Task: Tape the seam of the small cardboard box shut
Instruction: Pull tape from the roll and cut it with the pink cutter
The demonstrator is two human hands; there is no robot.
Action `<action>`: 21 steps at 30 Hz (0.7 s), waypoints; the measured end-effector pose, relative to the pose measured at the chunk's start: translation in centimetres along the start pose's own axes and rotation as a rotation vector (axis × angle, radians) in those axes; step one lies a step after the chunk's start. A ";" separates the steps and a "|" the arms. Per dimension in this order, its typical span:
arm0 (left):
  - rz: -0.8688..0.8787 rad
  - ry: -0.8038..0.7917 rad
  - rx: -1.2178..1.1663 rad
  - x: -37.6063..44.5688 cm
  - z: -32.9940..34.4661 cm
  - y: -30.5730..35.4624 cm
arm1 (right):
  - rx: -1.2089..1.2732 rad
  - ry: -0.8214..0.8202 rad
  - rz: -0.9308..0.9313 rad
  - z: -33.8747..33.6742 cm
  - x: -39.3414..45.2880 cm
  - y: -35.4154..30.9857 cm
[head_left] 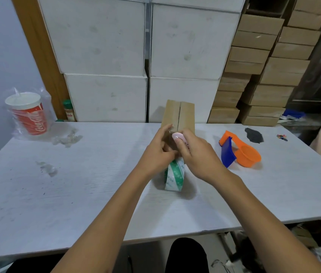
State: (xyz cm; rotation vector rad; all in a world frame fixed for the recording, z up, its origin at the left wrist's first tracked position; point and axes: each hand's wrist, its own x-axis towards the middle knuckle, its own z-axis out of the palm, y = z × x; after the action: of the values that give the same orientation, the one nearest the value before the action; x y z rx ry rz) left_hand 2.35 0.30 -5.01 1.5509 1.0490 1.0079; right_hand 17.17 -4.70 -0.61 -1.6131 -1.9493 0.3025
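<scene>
Two bare hands meet at the near end of the small cardboard box [178,115], which lies on the white table [96,194] with its long axis running away from the viewer toward the stacked white cartons [104,46]. The box's top seam [179,116], a dark line between two flaps, follows that same axis and appears untaped along its visible far stretch. The left hand [158,152] rests against the box's near left corner, fingers curled and thumb extended toward the seam; whether it pinches tape cannot be told. The right hand [197,154] is closed around a small pink cutter [177,137], held at the box's near edge just right of the seam. Directly nearer the viewer than the box, beneath both wrists, a tape roll [175,175] with green-and-white print stands on edge. Right of the box lie an orange scoop [244,152] and a blue plastic piece [227,154], touching one another; beyond them lies a dark grey scrap [254,135]. Far left of the box stands a red paper cup [28,113] inside a clear bag. Brown cartons [263,75] are stacked behind the table, right of the box.
</scene>
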 end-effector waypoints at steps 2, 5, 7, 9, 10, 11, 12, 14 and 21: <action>-0.002 -0.002 0.000 -0.1 0.0 0.0 | 0.011 -0.034 0.001 -0.1 0.4 0.4; -0.011 -0.004 -0.012 -0.2 0.2 0.0 | 0.015 -0.051 -0.009 -0.1 0.4 1.0; -0.010 0.002 -0.003 -0.2 0.2 0.1 | -0.009 -0.055 -0.018 -0.1 0.4 1.2; -0.009 0.007 0.005 0.0 0.2 0.0 | -0.048 -0.058 -0.045 -0.2 0.5 1.2; -0.007 0.009 0.010 0.2 0.3 -0.1 | -0.071 -0.060 -0.060 -0.3 0.5 1.1; -0.006 0.013 0.013 0.3 0.3 -0.2 | -0.095 -0.065 -0.072 -0.3 0.6 0.9; -0.006 0.021 0.011 0.4 0.3 -0.4 | -0.117 -0.068 -0.085 -0.4 0.6 0.8; -0.004 0.040 -0.009 0.5 0.5 -0.5 | -0.150 -0.070 -0.105 -0.4 0.7 0.8; 0.024 0.067 -0.079 0.2 0.8 -0.7 | -0.115 -0.067 -0.085 -0.6 0.7 0.9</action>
State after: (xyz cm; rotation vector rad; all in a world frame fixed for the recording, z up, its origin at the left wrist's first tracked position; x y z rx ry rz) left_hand 3.02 0.44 -5.79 1.4777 1.0264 1.1119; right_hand 18.17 -3.92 -0.42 -1.6056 -2.1142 0.2165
